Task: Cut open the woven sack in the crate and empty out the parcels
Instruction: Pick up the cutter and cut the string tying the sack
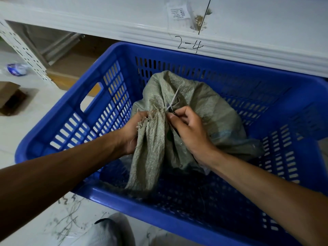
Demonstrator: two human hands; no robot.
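**Both hands at the tied neck of the sack**

Left hand (pixel 132 132) is closed around the gathered, frayed neck of the sack (pixel 193 110), holding the bunched cloth upright. Right hand (pixel 188 128) is pinched shut on a small dark cutting tool (pixel 171 109), its tip against the white zip tie (pixel 173 99) that cinches the neck; what kind of tool it is cannot be told. The tie's loose tail sticks up and away from the hands.

Below the neck, the grey-green sack bulges and lies inside the blue crate (pixel 99 110), toward its back wall, with loose cloth trailing down to the near side. The crate sits on a pale floor, just in front of a white shelf (pixel 124 20) marked "2-4". Loose fibres (pixel 69 215) litter the floor near the crate's front corner, and an open cardboard box (pixel 10 98) lies at far left.
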